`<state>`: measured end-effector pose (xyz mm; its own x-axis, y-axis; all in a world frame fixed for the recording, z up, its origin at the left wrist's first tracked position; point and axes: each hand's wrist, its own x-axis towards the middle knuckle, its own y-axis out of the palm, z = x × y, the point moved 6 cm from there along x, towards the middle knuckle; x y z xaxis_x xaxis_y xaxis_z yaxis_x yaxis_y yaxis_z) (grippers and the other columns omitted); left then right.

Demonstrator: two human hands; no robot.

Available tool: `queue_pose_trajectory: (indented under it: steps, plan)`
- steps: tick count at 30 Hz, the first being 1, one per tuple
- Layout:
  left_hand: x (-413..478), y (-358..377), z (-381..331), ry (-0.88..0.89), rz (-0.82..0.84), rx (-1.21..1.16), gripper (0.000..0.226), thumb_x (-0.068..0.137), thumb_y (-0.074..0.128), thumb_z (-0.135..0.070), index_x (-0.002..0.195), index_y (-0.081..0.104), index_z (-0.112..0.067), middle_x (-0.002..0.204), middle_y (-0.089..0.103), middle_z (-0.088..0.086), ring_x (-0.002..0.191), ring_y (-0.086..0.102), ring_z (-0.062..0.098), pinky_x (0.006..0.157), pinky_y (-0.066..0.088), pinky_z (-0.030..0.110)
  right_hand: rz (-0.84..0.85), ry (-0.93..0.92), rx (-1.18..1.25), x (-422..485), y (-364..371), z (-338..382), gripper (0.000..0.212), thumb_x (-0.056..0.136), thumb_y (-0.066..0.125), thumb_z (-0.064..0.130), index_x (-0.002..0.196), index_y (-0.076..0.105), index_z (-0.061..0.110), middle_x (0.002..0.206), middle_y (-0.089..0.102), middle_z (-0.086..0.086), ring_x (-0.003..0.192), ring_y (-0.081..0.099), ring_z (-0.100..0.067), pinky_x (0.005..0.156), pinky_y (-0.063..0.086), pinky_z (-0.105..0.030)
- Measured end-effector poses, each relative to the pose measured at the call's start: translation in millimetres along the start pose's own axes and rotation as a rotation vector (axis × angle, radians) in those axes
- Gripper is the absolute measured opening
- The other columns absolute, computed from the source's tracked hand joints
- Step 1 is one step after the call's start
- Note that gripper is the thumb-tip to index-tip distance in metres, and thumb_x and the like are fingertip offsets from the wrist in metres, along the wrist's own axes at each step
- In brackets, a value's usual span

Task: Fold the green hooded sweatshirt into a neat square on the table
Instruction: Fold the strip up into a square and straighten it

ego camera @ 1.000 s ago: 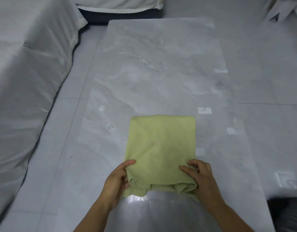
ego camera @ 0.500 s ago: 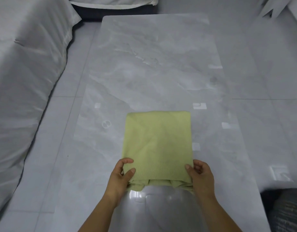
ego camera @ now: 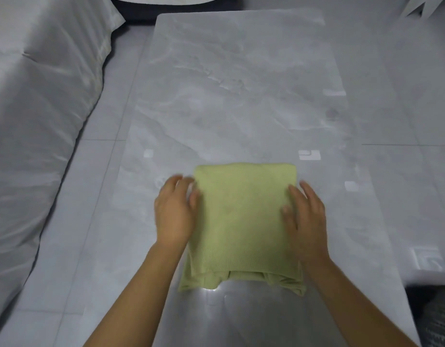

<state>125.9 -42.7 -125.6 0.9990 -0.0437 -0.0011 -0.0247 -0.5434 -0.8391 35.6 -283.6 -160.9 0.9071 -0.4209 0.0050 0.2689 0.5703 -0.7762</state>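
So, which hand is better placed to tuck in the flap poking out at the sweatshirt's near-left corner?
Probably the left hand: it lies open along the left edge of the sweatshirt, on the same side as that flap. The right hand rests on the opposite edge.

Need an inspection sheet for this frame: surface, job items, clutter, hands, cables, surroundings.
Surface: glossy grey marble-look table, with glare at the near edge and pale tape marks.
Job's things: green sweatshirt folded to a near-square, lying flat at the near end; loose layers poke out along its near edge.
Clutter: nothing seen.
Grippers: left hand open, fingers straight, at the sweatshirt's left edge; right hand open, flat on its right edge.
Cables: nothing seen.
Surroundings: white cover draped over furniture on the left; grey tiled floor.
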Motion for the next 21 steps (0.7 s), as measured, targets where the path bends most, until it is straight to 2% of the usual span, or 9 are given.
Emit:
queue_pose_trajectory:
  steps: [1, 3, 5, 6, 8, 10, 15, 18, 21]
  plan:
    - [16, 3, -19, 0.103, -0.026, -0.031, 0.045, 0.089, 0.039, -0.035, 0.121, 0.057, -0.010, 0.138, 0.047, 0.015, 0.130, 0.042, 0.031, 0.106, 0.032, 0.042, 0.001, -0.078, -0.029, 17, 3, 15, 0.052, 0.089, 0.034, 0.038, 0.131, 0.049, 0.009, 0.145, 0.038, -0.016, 0.133, 0.032, -0.032, 0.108, 0.024, -0.038]
    - [39, 32, -43, 0.260, 0.064, 0.053, 0.056, 0.090, 0.027, -0.044, 0.134, 0.046, -0.016, 0.151, 0.031, 0.010, 0.142, 0.023, 0.027, 0.115, 0.015, 0.043, 0.045, -0.150, -0.079, 47, 15, 40, 0.059, 0.089, 0.020, 0.045, 0.138, 0.040, 0.020, 0.154, 0.023, -0.007, 0.142, 0.016, -0.025, 0.113, 0.011, -0.037]
    - [42, 67, -40, 0.304, 0.167, 0.214, 0.069, 0.086, 0.012, -0.058, 0.142, 0.033, -0.023, 0.156, 0.017, 0.007, 0.145, 0.006, 0.027, 0.116, 0.000, 0.044, 0.106, -0.172, -0.190, 63, 37, 45, 0.065, 0.086, 0.008, 0.052, 0.143, 0.028, 0.028, 0.157, 0.010, -0.002, 0.145, 0.001, -0.021, 0.115, -0.003, -0.036]
    - [37, 82, -31, 0.313, 0.196, 0.294, 0.074, 0.085, 0.006, -0.064, 0.143, 0.029, -0.025, 0.156, 0.016, 0.009, 0.145, 0.004, 0.030, 0.115, -0.003, 0.046, 0.134, -0.163, -0.258, 65, 48, 40, 0.068, 0.085, 0.004, 0.055, 0.144, 0.024, 0.030, 0.157, 0.007, -0.002, 0.145, -0.002, -0.021, 0.114, -0.007, -0.037]
    - [23, 101, -16, 0.359, 0.190, 0.428, 0.075, 0.087, 0.001, -0.065, 0.143, 0.030, -0.024, 0.153, 0.022, 0.016, 0.142, 0.011, 0.039, 0.114, -0.001, 0.051, 0.128, -0.155, -0.368, 59, 65, 24, 0.069, 0.086, 0.004, 0.060, 0.144, 0.026, 0.028, 0.156, 0.013, -0.006, 0.144, 0.005, -0.026, 0.114, -0.006, -0.040]
    - [17, 109, -8, 0.378, 0.181, 0.468, 0.070, 0.090, 0.006, -0.062, 0.142, 0.031, -0.023, 0.151, 0.027, 0.019, 0.139, 0.018, 0.044, 0.111, 0.003, 0.054, 0.069, -0.156, -0.410, 51, 71, 14, 0.064, 0.091, 0.011, 0.055, 0.140, 0.036, 0.024, 0.152, 0.026, -0.012, 0.141, 0.019, -0.032, 0.113, 0.001, -0.043]
    - [29, 112, -10, 0.375, 0.195, 0.488, 0.071, 0.089, 0.005, -0.063, 0.142, 0.031, -0.023, 0.150, 0.030, 0.019, 0.138, 0.024, 0.043, 0.111, 0.003, 0.054, 0.018, -0.137, -0.403, 57, 73, 13, 0.055, 0.091, 0.024, 0.047, 0.136, 0.044, 0.022, 0.148, 0.035, -0.013, 0.138, 0.027, -0.033, 0.112, 0.007, -0.045]
    - [36, 108, -11, 0.367, 0.245, 0.426, 0.078, 0.084, -0.003, -0.067, 0.144, 0.023, -0.026, 0.154, 0.020, 0.015, 0.143, 0.012, 0.037, 0.113, -0.006, 0.049, 0.064, -0.120, -0.393, 60, 75, 12, 0.057, 0.090, 0.021, 0.049, 0.136, 0.044, 0.022, 0.149, 0.034, -0.012, 0.139, 0.025, -0.033, 0.113, 0.010, -0.048]
    - [25, 90, -15, 0.362, 0.191, 0.298, 0.072, 0.087, 0.002, -0.065, 0.145, 0.020, -0.027, 0.156, 0.015, 0.013, 0.144, 0.006, 0.029, 0.113, -0.012, 0.043, 0.160, -0.110, -0.305, 62, 69, 14, 0.067, 0.086, 0.009, 0.057, 0.141, 0.033, 0.028, 0.156, 0.017, -0.006, 0.144, 0.007, -0.026, 0.115, -0.003, -0.043]
